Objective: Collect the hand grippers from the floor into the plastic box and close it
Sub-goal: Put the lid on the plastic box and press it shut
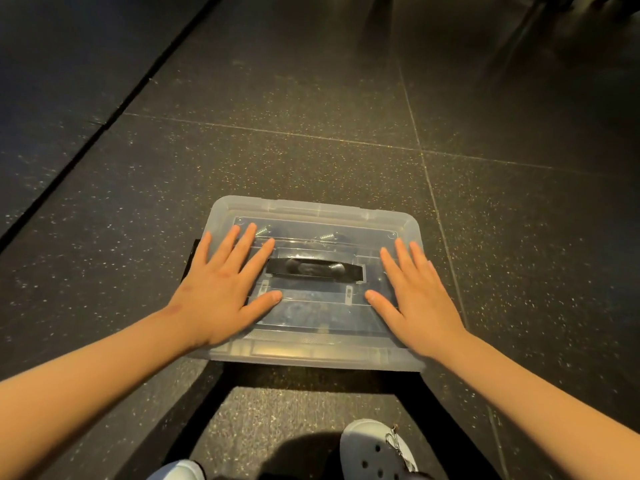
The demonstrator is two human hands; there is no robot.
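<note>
Both the left hand (221, 292) and right hand (415, 299) lie spread flat, pressing the clear lid (318, 306) onto the plastic box (311, 356) on the floor (311, 150), hand grippers' springs (327, 236) faintly visible inside; uneven pressure could leave one far corner unlatched.

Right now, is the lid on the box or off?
On. The lid covers the plastic box; the left hand and right hand press flat on it. Latched or not: cannot tell.

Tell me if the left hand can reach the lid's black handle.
Probably yes: the left hand lies flat on the lid beside the handle, with nothing between them.
</note>
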